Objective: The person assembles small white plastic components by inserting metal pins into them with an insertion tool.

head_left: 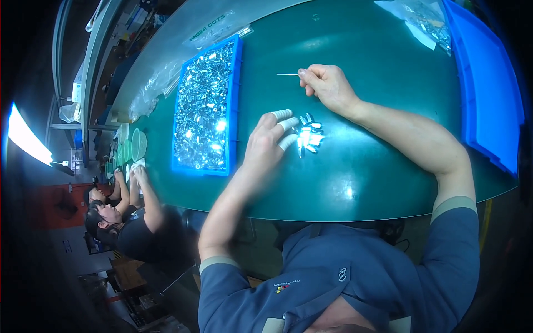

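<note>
My left hand (266,140), with pale finger cots on several fingers, reaches over the green table from the tray side. Its fingers are spread apart, their tips at the edge of a small pile of shiny metal parts (311,136); whether they touch one is hard to tell. Beyond the pile and to its right, my right hand (328,87) is closed, pinching a thin metal rod (287,74) between thumb and fingers. The rod points left, above the table. Left of my left hand stands a blue tray (235,111) full of similar small metal parts.
A large blue bin (488,83) lies at the right edge, beside a clear plastic bag of parts (425,25). Plastic bags (158,89) lie beyond the tray. Green baskets (136,145) and two co-workers (125,222) are at the left. The green table (355,183) curves in front of me.
</note>
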Tool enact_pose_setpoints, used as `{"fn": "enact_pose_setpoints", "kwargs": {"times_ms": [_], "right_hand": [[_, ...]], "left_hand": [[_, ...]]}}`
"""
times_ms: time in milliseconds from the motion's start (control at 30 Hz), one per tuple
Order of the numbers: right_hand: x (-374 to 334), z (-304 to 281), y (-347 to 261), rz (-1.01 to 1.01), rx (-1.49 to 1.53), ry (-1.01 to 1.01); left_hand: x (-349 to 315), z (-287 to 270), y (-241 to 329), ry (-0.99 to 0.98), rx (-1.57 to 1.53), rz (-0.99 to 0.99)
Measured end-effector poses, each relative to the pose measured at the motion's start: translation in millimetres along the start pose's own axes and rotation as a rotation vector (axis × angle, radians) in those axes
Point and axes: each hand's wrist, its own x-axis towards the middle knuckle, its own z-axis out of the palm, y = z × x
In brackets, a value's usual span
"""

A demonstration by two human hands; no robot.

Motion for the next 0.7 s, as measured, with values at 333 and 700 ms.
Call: {"fn": "enact_pose_setpoints", "kwargs": {"times_ms": [333,700], "right_hand": [[-14,10,-13,-0.048,0.032,-0.237],[-21,8,-17,-0.136,-0.100,-0.274]], "left_hand": [[-5,-4,-42,0.296,-0.884,-0.616],[-1,16,-41,0.407,-1.427,-0.677]]}}
